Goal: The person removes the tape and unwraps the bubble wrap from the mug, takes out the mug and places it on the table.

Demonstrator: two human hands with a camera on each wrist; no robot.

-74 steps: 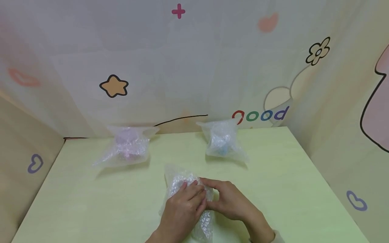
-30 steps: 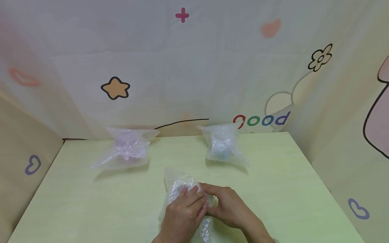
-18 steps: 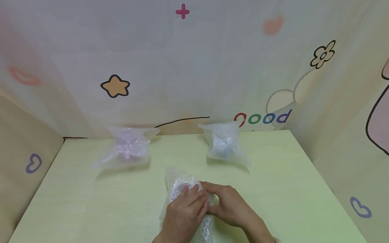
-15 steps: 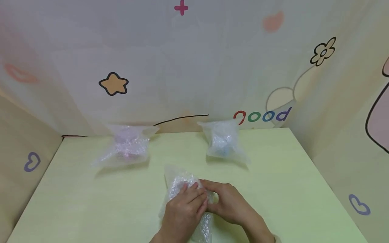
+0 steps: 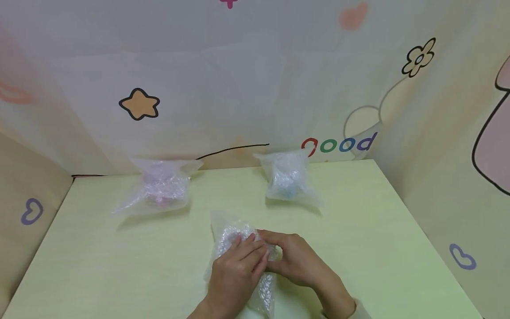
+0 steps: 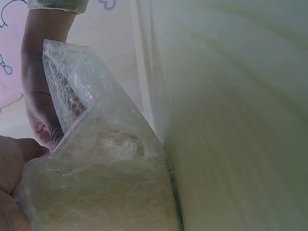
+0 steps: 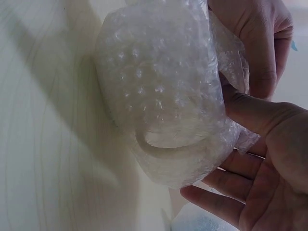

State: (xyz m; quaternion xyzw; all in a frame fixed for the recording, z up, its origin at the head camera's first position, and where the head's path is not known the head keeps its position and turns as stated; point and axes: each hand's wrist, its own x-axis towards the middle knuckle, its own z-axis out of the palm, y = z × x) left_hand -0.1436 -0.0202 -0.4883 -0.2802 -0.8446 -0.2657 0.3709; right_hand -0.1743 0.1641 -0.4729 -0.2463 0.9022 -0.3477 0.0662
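Note:
A package wrapped in clear bubble wrap [image 5: 266, 290] stands on the table at the front middle; a pale curved shape shows through its wrap in the right wrist view. My left hand [image 5: 237, 271] lies over its top, fingers bent over the wrap and gripping it. From the right side, my right hand [image 5: 296, 257] holds the same package [image 7: 159, 82] between thumb and fingers, close to the left hand's fingertips. A loose flap of wrap [image 6: 89, 72] sticks up in the left wrist view. What is inside the package cannot be made out.
Two more bubble-wrapped bundles stand along the back of the pale table [image 5: 131, 266]: a pinkish one [image 5: 165, 184] at left and a whitish one with some blue [image 5: 287, 177] at right. A printed curtain [image 5: 223, 97] surrounds the table's back and sides.
The head view has shifted slightly, so the whole scene sits a little higher and further left. Both hands keep nearly the same grip on the package, and the two back bundles stay put.

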